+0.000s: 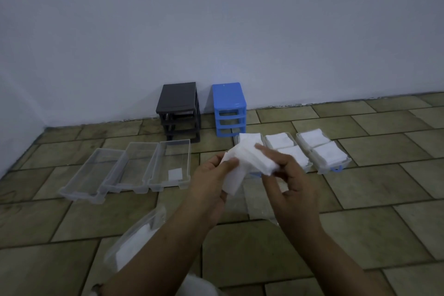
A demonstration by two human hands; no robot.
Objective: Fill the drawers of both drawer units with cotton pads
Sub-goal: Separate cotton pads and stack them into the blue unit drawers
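My left hand [211,178] and my right hand [290,175] together grip a fanned stack of white cotton pads [247,158] above the floor. A black drawer unit [179,98] and a blue drawer unit [229,94] stand with no drawers in them against the wall. Three clear drawers [134,175] lie in a row at the left; the rightmost holds one pad [175,174]. Right of my hands lie clear drawers with blue handles [336,168], packed with pads [329,153]; the leftmost is partly hidden by the stack I hold.
A clear plastic bag with cotton pads [138,240] lies on the tiled floor near my left forearm. Another clear wrapper [258,202] lies under my hands. The white wall [216,31] runs right behind the units.
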